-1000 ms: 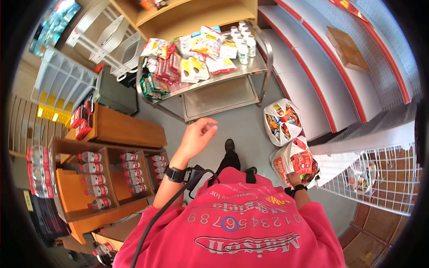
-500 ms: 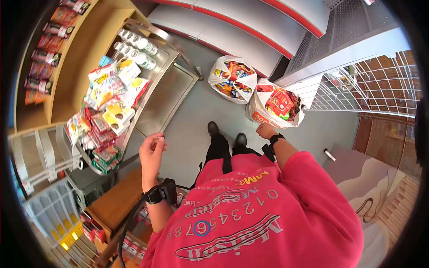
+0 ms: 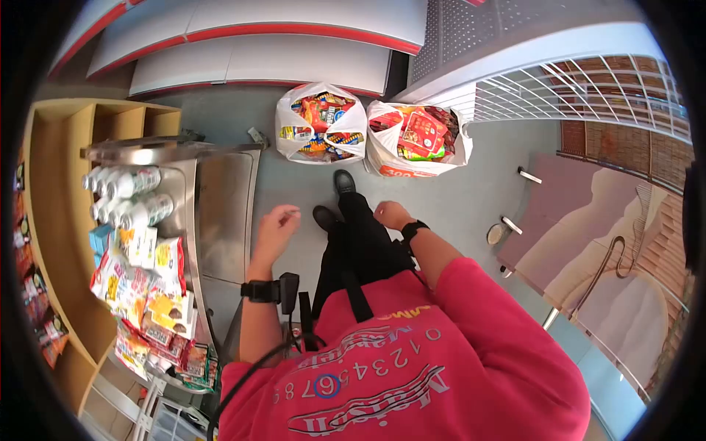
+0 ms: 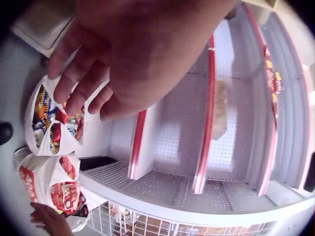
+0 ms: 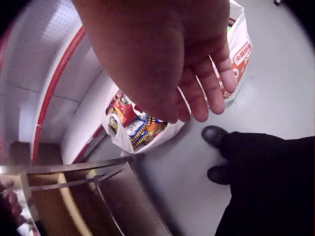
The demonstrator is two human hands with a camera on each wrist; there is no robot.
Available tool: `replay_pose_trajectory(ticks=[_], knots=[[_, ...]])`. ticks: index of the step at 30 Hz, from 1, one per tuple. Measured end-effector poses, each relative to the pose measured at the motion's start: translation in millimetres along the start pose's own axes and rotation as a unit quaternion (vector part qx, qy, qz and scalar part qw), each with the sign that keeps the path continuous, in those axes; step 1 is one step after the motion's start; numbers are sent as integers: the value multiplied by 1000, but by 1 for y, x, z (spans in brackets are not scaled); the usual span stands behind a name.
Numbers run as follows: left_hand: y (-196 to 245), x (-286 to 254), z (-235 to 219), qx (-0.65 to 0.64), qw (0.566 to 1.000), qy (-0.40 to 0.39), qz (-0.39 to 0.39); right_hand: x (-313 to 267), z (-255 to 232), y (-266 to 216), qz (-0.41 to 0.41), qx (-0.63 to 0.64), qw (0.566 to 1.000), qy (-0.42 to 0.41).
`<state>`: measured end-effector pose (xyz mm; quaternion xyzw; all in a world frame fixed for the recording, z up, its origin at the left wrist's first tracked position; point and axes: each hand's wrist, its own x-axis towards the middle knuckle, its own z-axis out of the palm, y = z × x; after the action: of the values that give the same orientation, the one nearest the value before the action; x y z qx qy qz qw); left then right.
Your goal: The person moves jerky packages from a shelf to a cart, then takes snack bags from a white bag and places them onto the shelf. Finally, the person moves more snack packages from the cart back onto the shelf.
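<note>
My left hand [image 3: 278, 231] hangs in front of the body with loosely bent fingers, holding nothing; the left wrist view shows its spread fingers. My right hand [image 3: 393, 214] is also empty, its fingers relaxed in the right wrist view. Two white plastic bags stand on the floor ahead, side by side. The left bag [image 3: 285, 143] holds colourful packets; the right bag [image 3: 379, 153] holds red packages. Both hands are apart from the bags, nearer the body. My right hand [image 4: 49, 219] overlaps the right bag in the left wrist view.
A metal cart [image 3: 190, 220] with white bottles [image 3: 147, 211] and snack packets stands at left, beside a wooden shelf [image 3: 62, 140]. White shelves with red edges [image 3: 309, 31] lie ahead. A wire rack [image 3: 515, 99] and patterned panel [image 3: 566, 220] are at right.
The head view has turned right. The cart now lies farther left, the bags have shifted left and up in view, and more of the panel shows. Both hands remain empty.
</note>
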<state>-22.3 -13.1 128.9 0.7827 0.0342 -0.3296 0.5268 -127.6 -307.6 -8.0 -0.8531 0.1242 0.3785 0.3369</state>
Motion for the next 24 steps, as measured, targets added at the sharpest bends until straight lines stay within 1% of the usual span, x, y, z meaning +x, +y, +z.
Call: replay_pose_trajectory(ticks=[2,3,4,5,6,8,10,11,12,13,14,16,17,19,20,21,22,24], knots=[[-32,44,22,-32,997,-43,-57,16,4,9,8,8,1000,-21],[-55,64,36,15,998,-54,-39,28,13,23,3,-27,999,-45],[-72,87,48,62,996,-60,-19,52,28,48,-6,-66,996,-66],[-76,106,57,85,994,-75,-11,76,37,62,-17,-103,991,-88],[-79,124,66,108,990,-93,-4,94,32,56,-9,-84,995,-59],[-90,162,83,164,978,-129,-25,127,18,45,12,-44,999,-2],[-122,196,105,193,977,-84,29,177,1,22,6,-28,997,67],[-142,217,113,210,974,-59,57,200,-14,0,10,-17,993,119],[-160,236,120,198,978,-29,60,220,-25,-16,-52,22,978,200],[-178,252,126,187,980,-1,62,243,-37,-29,-68,12,976,204],[-191,268,129,174,982,28,66,264,-45,-41,-129,8,956,265],[-191,293,112,64,997,14,-43,302,-60,-62,-174,29,945,276],[-190,305,100,11,995,8,-96,323,-58,-63,-173,37,948,266],[-203,325,85,41,977,130,-166,355,-51,-60,-169,48,955,240],[-208,332,79,57,960,189,-200,359,-47,-58,-151,13,968,200],[-198,335,69,5,961,197,-194,360,-46,-56,-132,-23,978,159],[-177,338,56,-47,960,205,-187,359,-45,-53,-113,-58,985,118],[-184,348,45,-39,963,210,-165,346,-43,-50,-156,-118,973,123]])
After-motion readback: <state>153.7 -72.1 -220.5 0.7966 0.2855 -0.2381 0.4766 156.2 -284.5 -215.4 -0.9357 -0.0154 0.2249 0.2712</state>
